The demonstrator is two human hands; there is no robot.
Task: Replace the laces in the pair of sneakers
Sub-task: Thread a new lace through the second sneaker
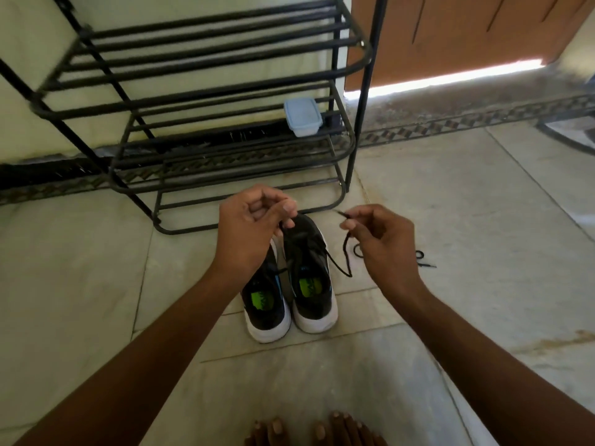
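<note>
Two black sneakers with white soles and green insoles stand side by side on the floor, heels toward me: the left sneaker (265, 300) and the right sneaker (310, 278). My left hand (254, 223) hovers over their toes and pinches one end of a black lace (339, 267). My right hand (381, 239) pinches the other end near its tip, to the right of the right sneaker. The lace runs down from my right hand, bends, and goes into the right sneaker's upper. Another black lace (421, 260) lies on the floor, partly hidden behind my right hand.
A black metal shoe rack (199, 101) stands just beyond the sneakers, with a pale blue lidded box (302, 116) on a lower shelf. A brown door (450, 37) is at the back right. My bare toes (315, 429) show at the bottom edge. Pale floor tiles (483, 188) surround the sneakers.
</note>
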